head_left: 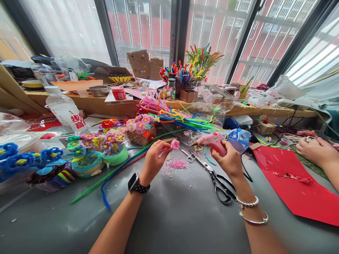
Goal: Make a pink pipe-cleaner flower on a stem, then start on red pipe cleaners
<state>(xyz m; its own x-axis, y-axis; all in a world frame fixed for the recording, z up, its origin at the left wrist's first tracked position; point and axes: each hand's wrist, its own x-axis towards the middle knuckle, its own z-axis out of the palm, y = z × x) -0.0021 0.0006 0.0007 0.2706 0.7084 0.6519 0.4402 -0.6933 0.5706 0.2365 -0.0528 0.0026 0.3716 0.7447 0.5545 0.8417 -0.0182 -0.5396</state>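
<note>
My left hand is closed, pinching a small pink fuzzy flower that sticks out to the right of the fingertips. My right hand grips the handle of a pink hot glue gun, its nozzle pointing left toward the flower but apart from it. Below and between the hands lies a pile of pink fluff clippings on the grey table. Black-handled scissors lie open-bladed under the right hand, with a smaller silver pair beside them.
Pots of pipe-cleaner flowers and a water bottle stand at left. Behind lie bundled pipe cleaners and a woven basket of pink flowers. At right, another person's hands work beyond red paper.
</note>
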